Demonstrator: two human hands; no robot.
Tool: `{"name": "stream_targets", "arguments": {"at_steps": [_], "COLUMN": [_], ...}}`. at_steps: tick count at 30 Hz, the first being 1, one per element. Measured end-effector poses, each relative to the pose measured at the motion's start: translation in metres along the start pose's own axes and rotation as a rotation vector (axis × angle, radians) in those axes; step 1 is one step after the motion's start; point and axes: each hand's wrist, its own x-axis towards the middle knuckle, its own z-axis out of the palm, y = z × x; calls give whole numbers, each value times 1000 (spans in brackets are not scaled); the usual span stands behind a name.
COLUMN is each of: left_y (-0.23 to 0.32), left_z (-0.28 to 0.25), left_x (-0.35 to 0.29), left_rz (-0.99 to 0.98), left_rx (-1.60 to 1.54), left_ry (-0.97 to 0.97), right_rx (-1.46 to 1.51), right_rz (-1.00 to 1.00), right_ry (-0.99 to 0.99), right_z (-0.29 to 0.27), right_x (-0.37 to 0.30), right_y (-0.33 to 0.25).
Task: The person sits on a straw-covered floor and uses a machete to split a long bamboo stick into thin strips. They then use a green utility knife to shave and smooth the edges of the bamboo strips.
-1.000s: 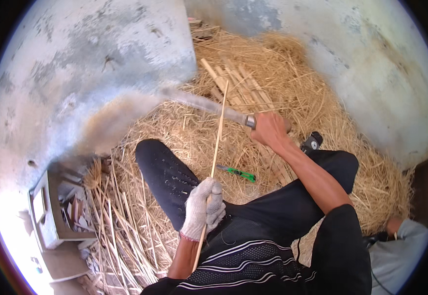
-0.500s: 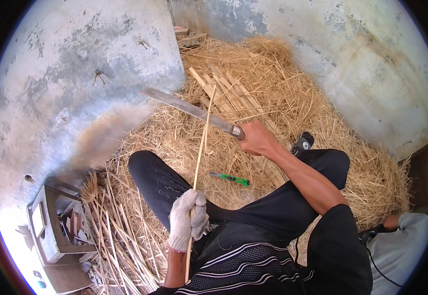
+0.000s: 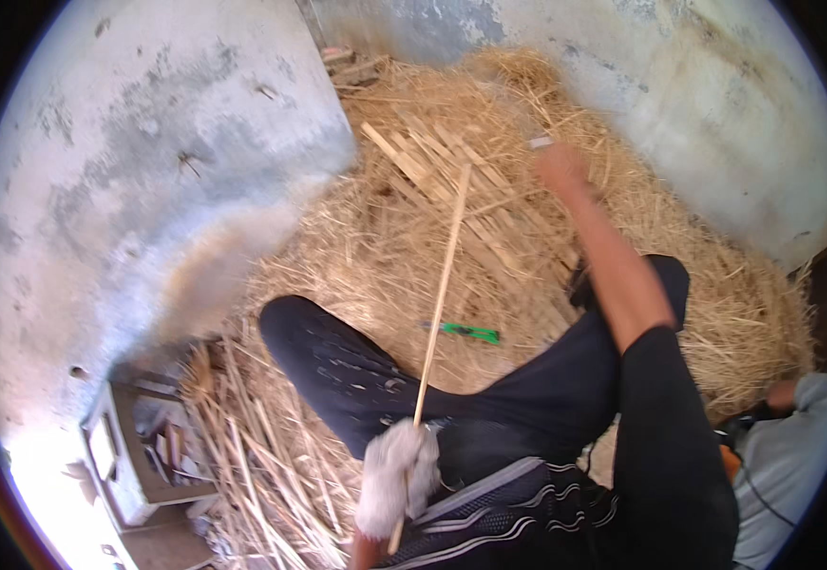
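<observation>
My left hand (image 3: 396, 483), in a whitish knit glove, is closed around a long thin bamboo strip (image 3: 445, 275) that slants up and away in front of me. Its lower end sticks out below the glove, near my shirt. My bare right hand (image 3: 562, 171) is raised forward and to the right, blurred, and closed on the handle of a large knife. Only the knife's metal collar (image 3: 541, 142) shows plainly; the blade is smeared by motion. Knife and strip are apart. A green utility knife (image 3: 470, 332) lies on the shavings between my legs.
Several flat bamboo slats (image 3: 413, 163) lie on a heap of shavings (image 3: 641, 237) ahead. Long strips (image 3: 261, 475) are piled at my left, beside a small worn wooden stool (image 3: 138, 465). Concrete walls (image 3: 214, 114) close in. Another person's grey sleeve (image 3: 798, 456) is at the right.
My right hand has swung the large knife away from the strip, forward and to the right. The strip and my left hand have shifted right and the hand lower in view.
</observation>
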Motion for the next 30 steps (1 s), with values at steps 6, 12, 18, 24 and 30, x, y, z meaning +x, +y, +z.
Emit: {"name": "stream_targets", "arguments": {"at_steps": [6,12,18,24,30], "left_y": [18,43,48,43,-8], "left_z": [-30,-7,-15,-9,-4], "left_x": [26,33,30,24,-13], "left_rz": [129,210,224,106,-20], "left_rx": [-165,-12,-291,-443,-85], "left_ry": [73,62,-120,-255,-50], "right_rx": [789,502,546,355,196], "right_rz": [279,-546,-1100,-1131,-172], "right_ry": [124,152,-63,-30,30], "right_z": [-32,-53,-27,-13,-4], "right_x": [41,-102,-182,-204,-42], "right_y": [70,-40,-75,-85,-78]}}
